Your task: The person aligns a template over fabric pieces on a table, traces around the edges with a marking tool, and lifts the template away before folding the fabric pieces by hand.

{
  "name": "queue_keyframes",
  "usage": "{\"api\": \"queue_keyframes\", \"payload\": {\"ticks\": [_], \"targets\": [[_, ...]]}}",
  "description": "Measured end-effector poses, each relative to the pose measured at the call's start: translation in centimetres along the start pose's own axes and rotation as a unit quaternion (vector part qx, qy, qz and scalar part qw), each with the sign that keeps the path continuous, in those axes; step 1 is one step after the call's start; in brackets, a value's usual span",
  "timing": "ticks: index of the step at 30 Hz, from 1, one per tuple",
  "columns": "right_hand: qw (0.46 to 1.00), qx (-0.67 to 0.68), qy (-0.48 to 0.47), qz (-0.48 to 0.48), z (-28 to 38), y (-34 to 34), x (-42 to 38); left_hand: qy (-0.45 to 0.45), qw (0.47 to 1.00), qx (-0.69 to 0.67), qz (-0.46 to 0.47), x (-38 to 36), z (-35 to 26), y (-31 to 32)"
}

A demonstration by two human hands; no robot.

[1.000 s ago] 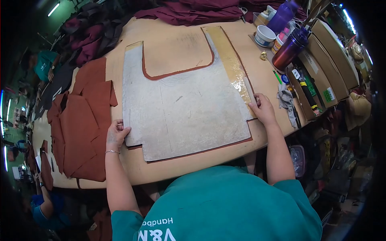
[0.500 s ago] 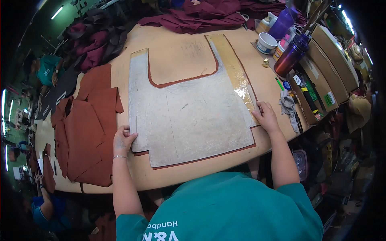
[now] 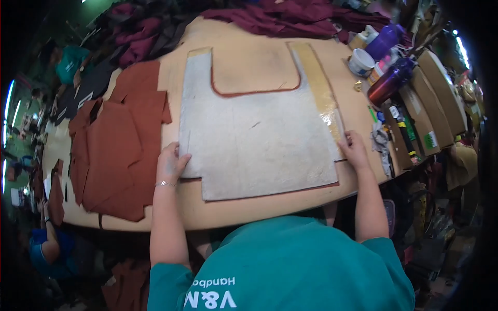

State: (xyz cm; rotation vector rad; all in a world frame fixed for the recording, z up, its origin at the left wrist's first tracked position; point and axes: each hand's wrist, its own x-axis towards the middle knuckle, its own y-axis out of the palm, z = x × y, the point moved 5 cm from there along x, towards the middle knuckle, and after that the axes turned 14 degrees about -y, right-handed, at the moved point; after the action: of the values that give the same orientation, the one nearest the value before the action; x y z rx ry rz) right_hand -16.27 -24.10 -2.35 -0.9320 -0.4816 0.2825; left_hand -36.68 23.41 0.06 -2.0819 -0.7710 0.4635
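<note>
A large grey pattern template (image 3: 259, 140) with a U-shaped cutout lies flat on the table, yellow tape (image 3: 317, 80) running along its right arm. Rust-brown material (image 3: 270, 195) peeks out beneath it as a thin border at the cutout and lower edges. My left hand (image 3: 172, 160) is closed on the template's left edge, thumb on top. On the opposite edge, my right hand (image 3: 355, 149) pinches near the lower right corner; its fingertips are partly hidden.
Stacked rust-brown cut pieces (image 3: 116, 150) lie to the left. Maroon fabric (image 3: 290, 18) is heaped at the back. At right stand a metallic bottle (image 3: 391, 80), a white tub (image 3: 361, 61) and cardboard boxes (image 3: 428, 103). Two other people are at the left.
The camera view has shifted, so table and template appear farther right and slightly higher. Both hands stay at the template's side edges.
</note>
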Motion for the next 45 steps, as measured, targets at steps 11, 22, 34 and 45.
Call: {"api": "queue_keyframes", "payload": {"ticks": [11, 22, 34, 45], "targets": [[1.000, 0.004, 0.001, 0.028, -2.2, 0.6, 0.4, 0.010, 0.992, 0.123, -0.029, -1.6, -0.6, -0.2], [0.996, 0.017, 0.057, 0.070, -1.5, -0.3, 0.8, 0.076, 0.993, 0.072, -0.057, -2.8, 4.2, -1.0], [0.805, 0.550, 0.189, -0.118, 4.7, 0.1, -0.2, 0.109, 0.987, 0.110, -0.044, -3.4, 4.1, -0.8], [0.766, 0.561, 0.170, 0.264, 18.0, 7.6, -2.0, 0.111, 0.985, 0.135, -0.002, -3.5, 4.0, -1.0]]}}
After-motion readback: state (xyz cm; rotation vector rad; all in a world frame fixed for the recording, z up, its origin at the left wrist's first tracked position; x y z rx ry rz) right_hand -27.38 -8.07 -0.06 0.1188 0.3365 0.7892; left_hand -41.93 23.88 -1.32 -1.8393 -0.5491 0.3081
